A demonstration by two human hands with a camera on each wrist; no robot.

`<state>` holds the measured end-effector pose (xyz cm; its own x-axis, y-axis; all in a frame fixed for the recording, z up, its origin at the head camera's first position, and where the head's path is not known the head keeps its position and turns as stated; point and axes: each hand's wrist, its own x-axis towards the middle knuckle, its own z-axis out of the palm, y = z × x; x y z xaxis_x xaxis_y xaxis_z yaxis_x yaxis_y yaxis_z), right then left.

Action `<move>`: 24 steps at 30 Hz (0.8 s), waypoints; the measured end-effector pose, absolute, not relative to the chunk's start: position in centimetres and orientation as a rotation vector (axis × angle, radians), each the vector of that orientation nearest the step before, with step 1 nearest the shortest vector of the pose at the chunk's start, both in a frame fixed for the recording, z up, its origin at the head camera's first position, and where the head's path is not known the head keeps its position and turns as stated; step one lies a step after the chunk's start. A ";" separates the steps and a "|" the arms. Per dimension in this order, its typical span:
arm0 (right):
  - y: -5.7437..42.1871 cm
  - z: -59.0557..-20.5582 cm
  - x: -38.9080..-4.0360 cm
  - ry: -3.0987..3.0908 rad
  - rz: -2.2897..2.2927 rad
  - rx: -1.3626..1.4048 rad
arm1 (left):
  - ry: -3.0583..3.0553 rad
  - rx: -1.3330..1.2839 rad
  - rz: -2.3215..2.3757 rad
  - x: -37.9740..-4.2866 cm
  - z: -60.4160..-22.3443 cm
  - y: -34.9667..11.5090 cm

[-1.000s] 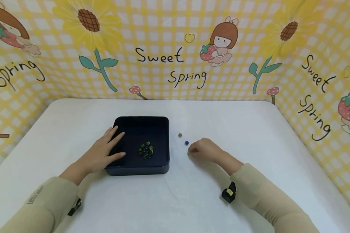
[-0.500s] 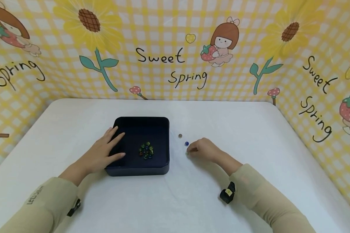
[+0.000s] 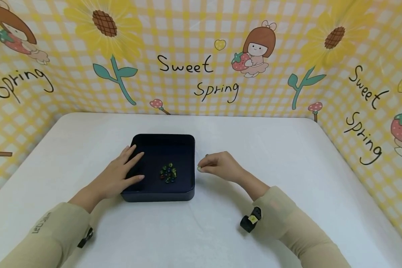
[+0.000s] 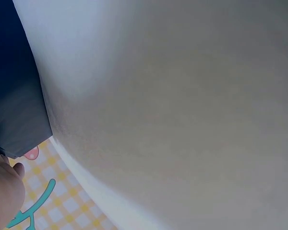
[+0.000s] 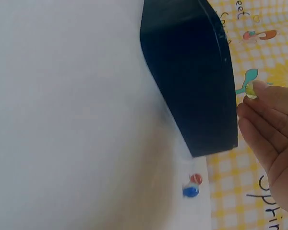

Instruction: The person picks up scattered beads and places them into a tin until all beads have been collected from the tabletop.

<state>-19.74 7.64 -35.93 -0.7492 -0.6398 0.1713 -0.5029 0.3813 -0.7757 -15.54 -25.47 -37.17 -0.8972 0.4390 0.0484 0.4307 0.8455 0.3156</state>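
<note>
My right hand (image 3: 222, 165) pinches a yellow-green glass marble (image 5: 250, 90) between thumb and fingertips, just beside the right wall of a dark navy box (image 3: 157, 196). Fingers spread, my left hand (image 3: 115, 175) rests over the box's left rim. A cluster of several green, blue and amber marbles (image 3: 168, 173) lies on the box floor, right of its middle. In the right wrist view, a blue marble (image 5: 191, 190) and a red marble (image 5: 196, 178) sit on the table beyond the box; the right hand mostly hides these loose marbles in the head view.
The box stands on a white-covered table (image 3: 187, 238). Yellow checked cloth (image 3: 174, 37) with printed flowers and lettering rises behind the table and at both sides. A small black device (image 3: 251, 219) hangs at the right sleeve cuff.
My right hand has lifted the yellow-green marble from the table and moved left and slightly away, up to the box's right side. The left hand and box have stayed put.
</note>
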 end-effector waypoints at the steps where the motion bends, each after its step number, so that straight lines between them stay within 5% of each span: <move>1: 7.3 -35.8 -19.7 2.469 -1.318 -1.049 | 2.995 0.708 0.501 -15.5 -37.2 -25.5; 24: -0.6 -35.6 -21.9 2.473 -1.012 -1.192 | 2.993 0.704 0.511 -15.5 -37.1 -25.4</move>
